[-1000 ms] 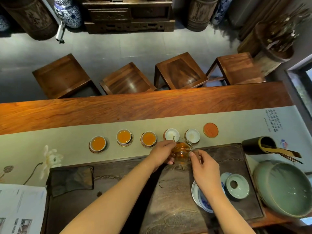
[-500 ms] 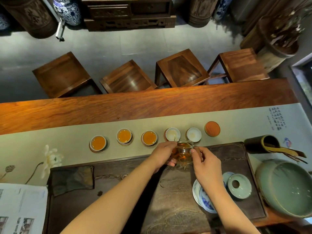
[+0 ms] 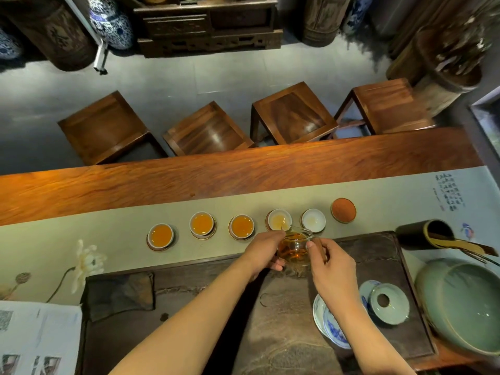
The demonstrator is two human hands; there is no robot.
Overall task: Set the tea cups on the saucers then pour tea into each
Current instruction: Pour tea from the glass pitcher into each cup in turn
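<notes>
Several small white tea cups stand on saucers in a row on the pale table runner. Three of them hold amber tea: the left cup [image 3: 160, 236], the second cup [image 3: 202, 224] and the third cup [image 3: 241, 226]. The fourth cup [image 3: 279, 219] has a little tea in it, and the fifth cup [image 3: 313, 220] looks almost empty. One red saucer [image 3: 343, 209] at the right end is bare. A glass pitcher [image 3: 295, 246] of amber tea is tilted with its spout over the fourth cup. My left hand [image 3: 263, 251] holds its side and my right hand [image 3: 331, 269] grips its handle.
Under my arms lies a dark stone tea tray [image 3: 189, 315] with a blue-and-white gaiwan [image 3: 331, 324] and its lid [image 3: 388, 303]. At the right are a green waste bowl [image 3: 465, 301] and a tipped tool holder [image 3: 424, 234]. Papers [image 3: 38, 339] lie at the lower left; wooden stools stand beyond the table.
The pitcher has tipped further toward the fourth cup, and a little tea now shows in that cup. Both hands stayed on the pitcher.
</notes>
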